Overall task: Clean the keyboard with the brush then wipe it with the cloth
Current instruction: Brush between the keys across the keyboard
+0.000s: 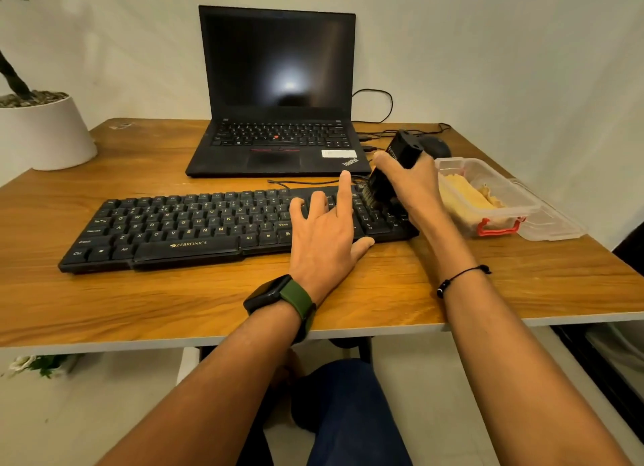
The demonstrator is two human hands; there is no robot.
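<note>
A black Zebronics keyboard [181, 226] lies across the wooden table [139, 301]. My left hand [324, 232] rests flat on its right half with fingers spread, holding nothing. My right hand [414, 183] grips a black brush [390, 172], whose bristles touch the keys at the keyboard's far right end. A yellow cloth [465, 195] lies crumpled in a clear plastic box [505, 218] just right of the keyboard.
An open black laptop [278, 92] with a dark screen stands behind the keyboard, cables trailing to its right. A black mouse [437, 145] sits behind the box. The box's lid [554, 225] lies beside it. A white plant pot [41, 131] stands at the far left.
</note>
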